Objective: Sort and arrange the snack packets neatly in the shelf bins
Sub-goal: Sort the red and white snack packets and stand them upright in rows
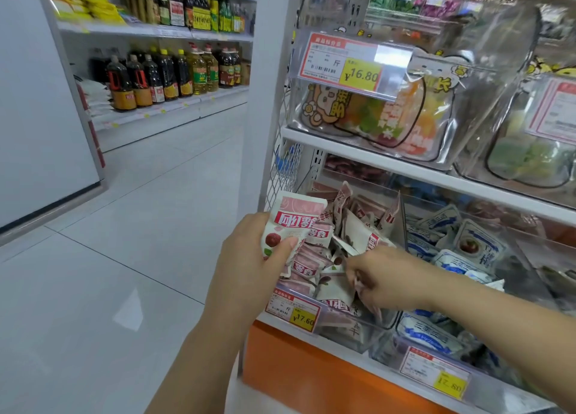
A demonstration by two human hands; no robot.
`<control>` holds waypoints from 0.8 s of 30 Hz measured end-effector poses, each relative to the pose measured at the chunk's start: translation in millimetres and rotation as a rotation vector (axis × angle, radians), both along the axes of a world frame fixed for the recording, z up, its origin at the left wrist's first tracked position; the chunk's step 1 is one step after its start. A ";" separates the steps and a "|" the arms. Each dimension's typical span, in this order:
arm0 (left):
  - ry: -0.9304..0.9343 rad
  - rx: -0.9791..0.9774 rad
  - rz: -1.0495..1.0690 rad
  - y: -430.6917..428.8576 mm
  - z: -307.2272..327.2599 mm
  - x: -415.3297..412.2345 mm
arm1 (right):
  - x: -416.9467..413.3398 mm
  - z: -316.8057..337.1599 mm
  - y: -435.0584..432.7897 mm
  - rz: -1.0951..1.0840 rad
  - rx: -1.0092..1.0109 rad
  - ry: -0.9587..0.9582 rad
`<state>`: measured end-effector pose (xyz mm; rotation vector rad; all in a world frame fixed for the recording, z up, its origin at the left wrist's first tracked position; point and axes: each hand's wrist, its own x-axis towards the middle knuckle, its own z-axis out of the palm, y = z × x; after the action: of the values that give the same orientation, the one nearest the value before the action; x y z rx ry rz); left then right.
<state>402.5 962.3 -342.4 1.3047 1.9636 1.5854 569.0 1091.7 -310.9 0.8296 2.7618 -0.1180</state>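
My left hand [249, 251] grips a stack of pink-and-white snack packets [293, 223] at the left end of a clear shelf bin [358, 329]. The thumb presses on the front packet. My right hand [383, 276] reaches into the same bin from the right, its fingers curled around a pink-and-white packet [335, 284] lying among several loose ones. More pink packets [358, 223] stand jumbled at the back of the bin. The neighbouring bin on the right holds blue-and-white packets [461, 242].
A yellow price tag reading 17.60 [293, 312] hangs on the bin front. The shelf above carries clear bins of jelly pouches [374, 117]. An orange base panel [311, 373] runs below. Oil and sauce bottles [168, 73] line the shelves across the tiled aisle [124, 242].
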 end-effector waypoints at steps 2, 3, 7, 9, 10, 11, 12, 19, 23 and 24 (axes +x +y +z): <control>-0.004 0.006 -0.007 -0.2 0.4 0.6 | 5.9 9.0 -0.2 -0.064 0.050 0.176; -0.007 0.011 -0.013 -0.3 0.5 1.0 | 10.3 14.6 0.5 -0.096 0.094 0.275; -0.004 0.013 -0.023 0.2 1.1 3.1 | 29.1 33.4 2.6 -0.187 0.148 0.755; -0.004 0.011 -0.026 1.2 0.7 4.5 | 32.2 31.9 7.7 -0.230 0.207 0.903; -0.003 0.009 -0.027 1.8 0.0 5.0 | 30.5 28.0 11.9 -0.256 0.238 0.914; -0.002 0.006 -0.027 2.3 -0.4 5.5 | 27.8 21.4 18.6 -0.282 0.262 0.897; -0.003 0.005 -0.028 2.7 -0.7 5.8 | 23.9 14.5 27.0 -0.311 0.275 0.859; 0.002 0.027 -0.040 5.7 -1.4 6.8 | 8.1 -7.6 49.1 -0.469 0.457 0.294; 0.010 0.028 -0.037 6.7 -1.2 6.2 | 9.3 1.5 26.2 -0.403 0.411 0.321; 0.009 0.030 -0.036 6.7 -1.6 6.1 | 10.2 3.3 18.2 -0.306 0.427 0.404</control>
<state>408.6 969.0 -344.0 1.3533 1.9179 1.6004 579.2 1109.9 -307.6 1.4826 3.0566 0.2923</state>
